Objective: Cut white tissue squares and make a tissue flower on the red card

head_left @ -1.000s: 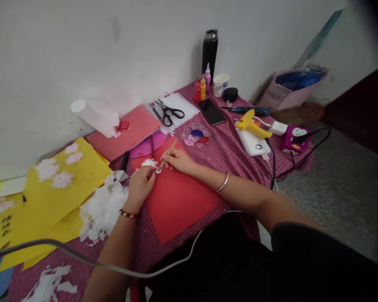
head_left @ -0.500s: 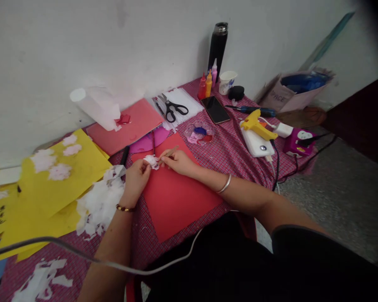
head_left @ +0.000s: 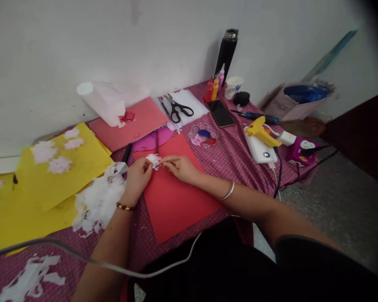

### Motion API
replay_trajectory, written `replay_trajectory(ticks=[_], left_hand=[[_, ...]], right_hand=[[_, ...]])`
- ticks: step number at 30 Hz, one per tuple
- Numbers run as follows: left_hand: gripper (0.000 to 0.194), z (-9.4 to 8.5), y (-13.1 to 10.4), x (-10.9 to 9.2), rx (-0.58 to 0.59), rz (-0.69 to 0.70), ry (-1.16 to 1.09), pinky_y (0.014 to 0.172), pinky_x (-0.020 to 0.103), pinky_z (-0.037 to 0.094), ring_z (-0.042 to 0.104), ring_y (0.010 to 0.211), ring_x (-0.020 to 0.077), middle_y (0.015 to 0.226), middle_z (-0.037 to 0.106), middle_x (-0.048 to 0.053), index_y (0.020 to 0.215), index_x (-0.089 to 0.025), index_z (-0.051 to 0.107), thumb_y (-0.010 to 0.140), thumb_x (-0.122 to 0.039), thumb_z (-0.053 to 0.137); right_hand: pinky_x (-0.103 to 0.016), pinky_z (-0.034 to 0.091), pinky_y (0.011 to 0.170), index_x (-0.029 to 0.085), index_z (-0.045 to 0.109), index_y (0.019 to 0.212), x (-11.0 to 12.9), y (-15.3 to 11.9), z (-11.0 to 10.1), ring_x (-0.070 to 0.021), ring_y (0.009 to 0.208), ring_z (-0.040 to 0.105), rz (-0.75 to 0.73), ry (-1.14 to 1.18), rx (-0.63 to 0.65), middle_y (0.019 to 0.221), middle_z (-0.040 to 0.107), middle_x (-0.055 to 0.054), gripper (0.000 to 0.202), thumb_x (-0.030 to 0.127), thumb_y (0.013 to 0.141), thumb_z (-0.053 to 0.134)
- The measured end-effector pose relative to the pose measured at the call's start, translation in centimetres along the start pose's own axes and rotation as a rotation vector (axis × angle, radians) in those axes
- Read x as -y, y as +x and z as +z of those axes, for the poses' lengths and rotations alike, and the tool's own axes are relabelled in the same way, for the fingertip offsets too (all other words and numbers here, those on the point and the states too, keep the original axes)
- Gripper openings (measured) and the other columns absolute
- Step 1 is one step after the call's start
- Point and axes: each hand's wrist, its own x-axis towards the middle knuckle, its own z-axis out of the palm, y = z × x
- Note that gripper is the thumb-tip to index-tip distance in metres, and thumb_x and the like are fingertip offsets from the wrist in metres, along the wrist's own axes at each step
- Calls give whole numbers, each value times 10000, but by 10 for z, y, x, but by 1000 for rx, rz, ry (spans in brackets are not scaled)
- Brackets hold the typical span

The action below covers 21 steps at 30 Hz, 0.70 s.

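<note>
My left hand (head_left: 139, 173) is closed in a pinch on the left edge of a small ruffled white-pink paper flower (head_left: 153, 160). The flower sits over the upper left part of a red paper sheet (head_left: 179, 201). My right hand (head_left: 179, 167) is closed too, its fingertips at the flower's right edge. The thin wooden stick seen in it earlier is now mostly hidden by the fingers. Just above the flower a dark, slim paintbrush (head_left: 156, 140) lies across purple paper (head_left: 145, 142). To the left is a heap of white paper scraps (head_left: 99, 199).
Yellow sheets (head_left: 59, 184) with pink paper flowers lie left. Behind are scissors (head_left: 178, 109), a paint palette (head_left: 195, 136), a phone (head_left: 220, 113), paint bottles (head_left: 208, 90) and a black flask (head_left: 226, 54). A yellow glue gun (head_left: 262, 133) rests right; a cable (head_left: 113, 266) crosses in front.
My right fingers have turned and straightened toward the flower, and the stick that stuck up from them is no longer plain to see. My left hand keeps its pinch. The view has shifted slightly.
</note>
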Motion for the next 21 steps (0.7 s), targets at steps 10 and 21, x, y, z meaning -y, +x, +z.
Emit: replay_trajectory(ticks=[10, 21], left_hand=[[103, -2, 0, -4, 0, 42, 2, 639, 314, 409, 571, 680, 195, 716, 602, 11, 761, -224, 519, 858, -250, 496], [65, 1, 0, -5, -14, 35, 61, 626, 317, 385, 559, 675, 205, 701, 579, 14, 759, -226, 499, 818, -201, 489]], right_hand=[[-345, 504, 783, 127, 654, 1136, 15, -20, 9, -202, 848, 636, -385, -689, 232, 1044, 729, -137, 199, 171, 987, 530], [-360, 519, 755, 102, 652, 1103, 20, -20, 12, -231, 888, 624, -386, -810, 296, 1127, 723, -150, 196, 209, 1001, 523]])
